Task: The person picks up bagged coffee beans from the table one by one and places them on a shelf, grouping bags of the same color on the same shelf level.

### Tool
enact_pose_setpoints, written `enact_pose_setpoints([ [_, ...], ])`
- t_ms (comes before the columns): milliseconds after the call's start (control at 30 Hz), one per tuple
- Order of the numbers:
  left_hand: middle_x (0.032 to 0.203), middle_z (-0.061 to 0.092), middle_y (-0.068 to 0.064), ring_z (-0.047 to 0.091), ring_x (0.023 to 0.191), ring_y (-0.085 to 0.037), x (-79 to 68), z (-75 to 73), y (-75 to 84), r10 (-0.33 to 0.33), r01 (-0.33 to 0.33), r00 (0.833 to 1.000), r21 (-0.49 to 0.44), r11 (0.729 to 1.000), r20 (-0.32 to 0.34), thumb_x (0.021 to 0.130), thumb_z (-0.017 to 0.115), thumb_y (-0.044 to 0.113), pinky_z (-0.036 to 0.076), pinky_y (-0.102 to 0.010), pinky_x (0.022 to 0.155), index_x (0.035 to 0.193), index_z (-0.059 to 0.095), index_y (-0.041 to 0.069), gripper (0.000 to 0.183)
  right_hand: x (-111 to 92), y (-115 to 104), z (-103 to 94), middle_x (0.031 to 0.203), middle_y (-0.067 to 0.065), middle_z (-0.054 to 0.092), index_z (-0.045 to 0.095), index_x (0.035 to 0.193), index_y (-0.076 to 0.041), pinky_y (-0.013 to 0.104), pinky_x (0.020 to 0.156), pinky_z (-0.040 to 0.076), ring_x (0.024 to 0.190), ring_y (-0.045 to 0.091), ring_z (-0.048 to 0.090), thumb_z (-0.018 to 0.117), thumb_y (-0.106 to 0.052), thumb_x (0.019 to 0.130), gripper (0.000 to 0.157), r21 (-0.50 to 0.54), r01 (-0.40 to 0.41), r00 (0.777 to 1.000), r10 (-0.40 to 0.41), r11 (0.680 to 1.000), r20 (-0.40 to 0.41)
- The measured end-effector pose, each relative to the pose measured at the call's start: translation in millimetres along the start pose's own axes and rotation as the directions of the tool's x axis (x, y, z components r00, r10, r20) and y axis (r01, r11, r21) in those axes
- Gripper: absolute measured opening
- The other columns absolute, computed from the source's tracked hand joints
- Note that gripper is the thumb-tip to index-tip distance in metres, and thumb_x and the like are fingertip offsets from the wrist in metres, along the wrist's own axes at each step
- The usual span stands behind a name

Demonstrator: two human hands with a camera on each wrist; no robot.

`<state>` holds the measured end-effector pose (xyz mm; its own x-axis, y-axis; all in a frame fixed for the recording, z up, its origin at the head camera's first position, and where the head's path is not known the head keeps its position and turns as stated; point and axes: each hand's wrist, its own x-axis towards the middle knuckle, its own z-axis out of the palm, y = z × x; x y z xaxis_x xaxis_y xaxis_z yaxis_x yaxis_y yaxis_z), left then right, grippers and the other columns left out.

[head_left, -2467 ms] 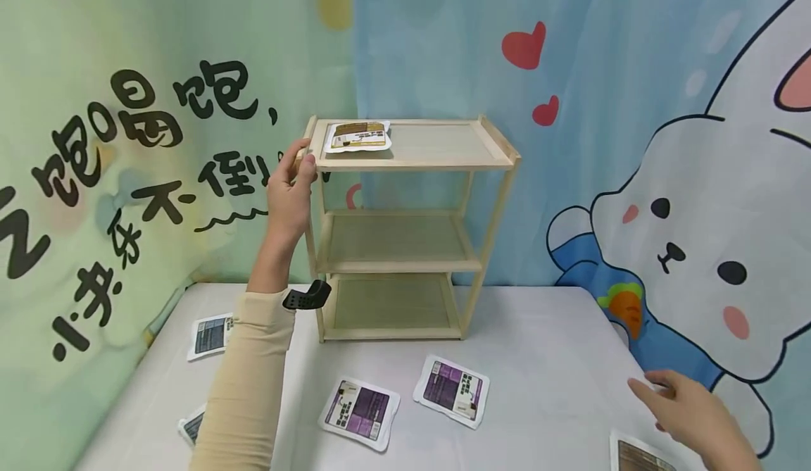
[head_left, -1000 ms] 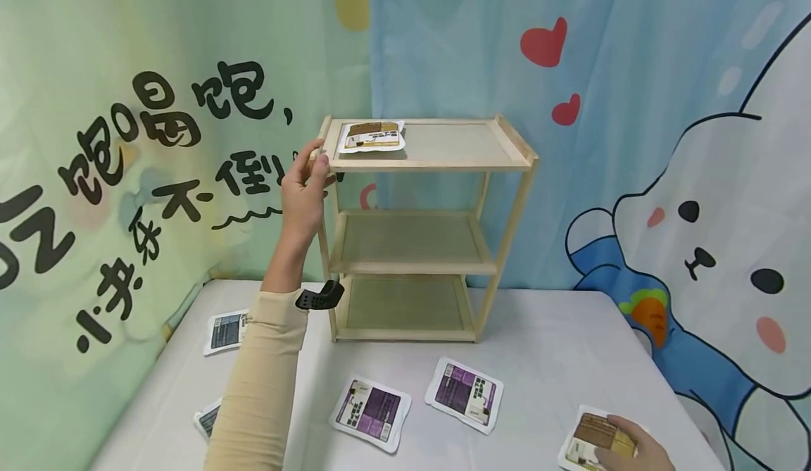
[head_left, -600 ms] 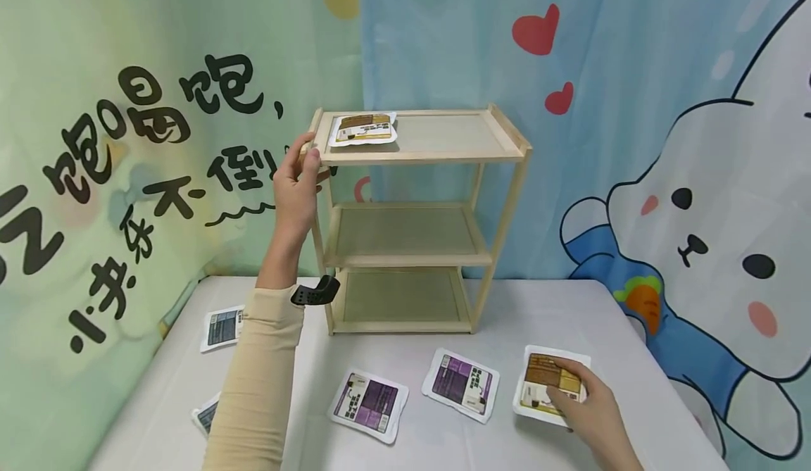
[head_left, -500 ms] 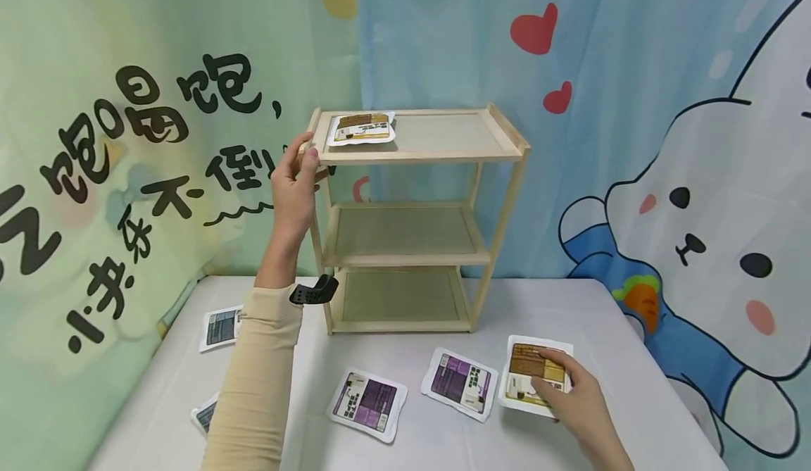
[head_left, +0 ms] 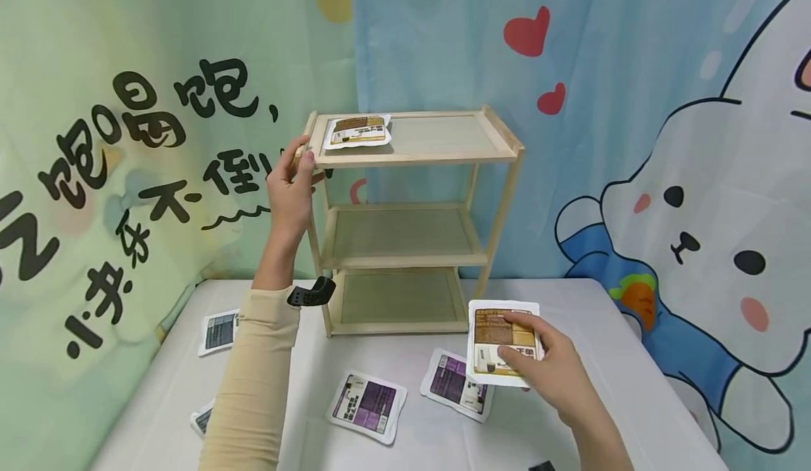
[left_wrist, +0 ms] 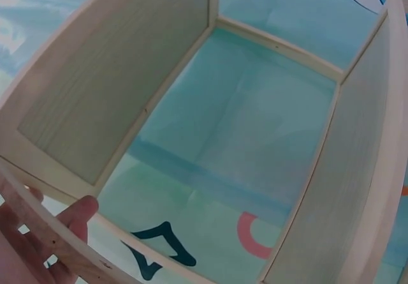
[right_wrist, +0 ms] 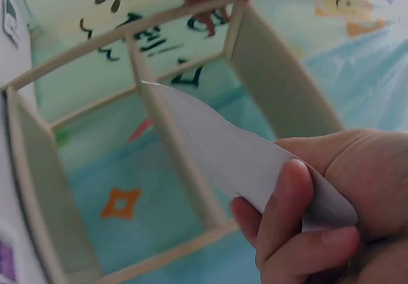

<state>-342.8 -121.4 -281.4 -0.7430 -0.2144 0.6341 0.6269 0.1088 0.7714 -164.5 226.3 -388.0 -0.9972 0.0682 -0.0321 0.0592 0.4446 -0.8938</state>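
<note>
My right hand [head_left: 554, 365] grips a flat white food pouch [head_left: 503, 341] with a brown and yellow label, held above the table in front of the shelf's right side. The right wrist view shows the pouch's plain back [right_wrist: 223, 150], with fingers curled under it. My left hand [head_left: 291, 189] holds the top left corner of a three-tier wooden shelf [head_left: 405, 260]; its fingers wrap the side rail in the left wrist view. Another brown-labelled pouch [head_left: 357, 132] lies on the left of the top tier.
Two purple-labelled pouches, one at the front [head_left: 367, 406] and one partly behind the held pouch [head_left: 443, 379], lie on the white table [head_left: 608, 372]. Two blue-labelled pouches [head_left: 219, 332] lie left, partly covered by my left sleeve. A dark object [head_left: 542, 466] shows at the bottom edge.
My right hand has come in from the right, taken the brown-labelled pouch off the table, and carried it up and left toward the shelf. The left hand has stayed on the shelf corner.
</note>
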Motion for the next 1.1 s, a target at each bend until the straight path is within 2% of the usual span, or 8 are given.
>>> enact_pose_setpoints([
  [200,0.12,0.063,-0.014,0.068,0.091,-0.029,1.1,0.5,1.6,-0.013,0.013,1.0,0.005,1.0,-0.012,0.099,0.05,0.028,0.047,-0.025,0.062,0.134,0.058,0.012,0.04,3.7,-48.4,-10.1,0.131,0.025,0.045,0.049,0.141,-0.012,0.034,0.052,0.053,0.077,0.028,0.059,0.074,-0.018,0.088,0.059,-0.008,0.14,0.99,-0.14,0.99,0.034],
  [400,0.116,0.064,-0.016,0.068,0.084,-0.02,-0.7,-3.6,2.7,-0.013,0.013,0.999,0.004,1.0,-0.034,0.099,0.051,0.025,0.047,-0.024,0.06,0.133,0.059,0.01,0.038,13.5,-103.9,-21.9,0.129,0.024,0.047,0.052,0.14,-0.014,0.033,0.054,0.054,0.08,0.033,0.059,0.074,-0.019,0.088,0.057,-0.05,0.274,0.962,-0.273,0.96,0.029],
  [500,0.118,0.063,-0.021,0.067,0.087,-0.022,-3.2,-3.5,13.0,-0.004,0.005,1.0,0.013,1.0,-0.024,0.099,0.05,0.02,0.048,-0.022,0.063,0.133,0.058,0.004,0.038,17.4,-127.1,-24.6,0.128,0.023,0.047,0.052,0.14,-0.015,0.033,0.057,0.054,0.086,0.036,0.057,0.073,-0.02,0.088,0.057,-0.057,0.297,0.955,-0.297,0.953,0.011],
  [700,0.116,0.063,-0.02,0.063,0.097,-0.021,0.3,-3.0,5.8,0.032,-0.031,0.999,0.023,0.999,-0.025,0.1,0.05,0.022,0.054,-0.034,0.074,0.132,0.059,0.005,0.038,25.3,-162.9,-30.2,0.127,0.019,0.047,0.049,0.142,-0.013,0.029,0.061,0.054,0.088,0.034,0.059,0.071,-0.018,0.09,0.057,-0.033,0.353,0.936,-0.353,0.935,0.01],
  [733,0.116,0.064,-0.018,0.063,0.097,-0.021,2.0,-3.4,0.2,0.033,-0.033,0.999,0.024,0.999,-0.029,0.099,0.051,0.024,0.054,-0.037,0.076,0.132,0.059,0.007,0.038,28.1,-168.5,-31.6,0.126,0.018,0.047,0.049,0.142,-0.013,0.029,0.06,0.054,0.086,0.033,0.059,0.071,-0.019,0.09,0.057,-0.028,0.366,0.931,-0.366,0.93,0.01],
  [867,0.119,0.063,-0.019,0.063,0.098,-0.022,1.9,-3.8,0.1,0.021,-0.021,0.999,0.018,1.0,-0.026,0.1,0.051,0.024,0.054,-0.039,0.078,0.133,0.059,0.007,0.038,41.6,-192.9,-39.1,0.123,0.013,0.049,0.052,0.14,-0.015,0.026,0.051,0.049,0.08,0.027,0.058,0.071,-0.02,0.09,0.054,-0.034,0.392,0.92,-0.392,0.919,-0.001],
  [1033,0.12,0.061,-0.023,0.062,0.1,-0.025,1.7,-1.2,4.9,0.007,-0.007,1.0,0.008,1.0,-0.016,0.1,0.05,0.018,0.053,-0.043,0.08,0.134,0.057,0.003,0.038,61.5,-222.2,-52.7,0.124,0.01,0.047,0.054,0.139,-0.019,0.025,0.047,0.044,0.079,0.021,0.055,0.072,-0.027,0.088,0.055,-0.091,0.356,0.932,-0.36,0.93,-0.037],
  [1100,0.12,0.061,-0.025,0.062,0.099,-0.025,-0.5,0.6,14.5,0.009,-0.009,1.0,0.012,1.0,-0.013,0.1,0.049,0.016,0.053,-0.044,0.08,0.134,0.056,0.0,0.038,70.1,-232.4,-57.9,0.122,0.01,0.047,0.055,0.139,-0.019,0.025,0.046,0.042,0.075,0.019,0.054,0.073,-0.028,0.087,0.055,-0.1,0.348,0.934,-0.354,0.932,-0.054],
])
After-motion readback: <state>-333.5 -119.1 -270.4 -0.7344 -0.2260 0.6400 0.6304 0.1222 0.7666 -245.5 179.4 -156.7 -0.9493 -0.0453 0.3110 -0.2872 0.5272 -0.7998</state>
